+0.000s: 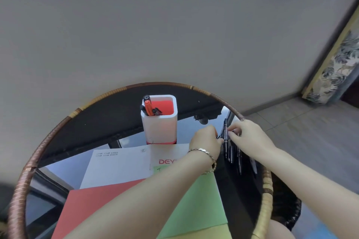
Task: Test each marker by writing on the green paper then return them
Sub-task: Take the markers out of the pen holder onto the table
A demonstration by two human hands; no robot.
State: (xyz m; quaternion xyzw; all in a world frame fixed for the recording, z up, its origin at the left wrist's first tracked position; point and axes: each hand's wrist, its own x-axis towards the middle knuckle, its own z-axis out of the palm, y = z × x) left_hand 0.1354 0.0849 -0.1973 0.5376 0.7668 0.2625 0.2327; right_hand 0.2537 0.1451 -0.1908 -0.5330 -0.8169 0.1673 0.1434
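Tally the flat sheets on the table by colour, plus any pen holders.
Green sheet: 1
Red sheet: 1
Yellow sheet: 1
White printed pack: 1
White pen holder: 1
Total: 5

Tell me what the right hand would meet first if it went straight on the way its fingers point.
The slim black marker between both hands, which the right hand already pinches. Just past it is the left hand, though depth is unclear.
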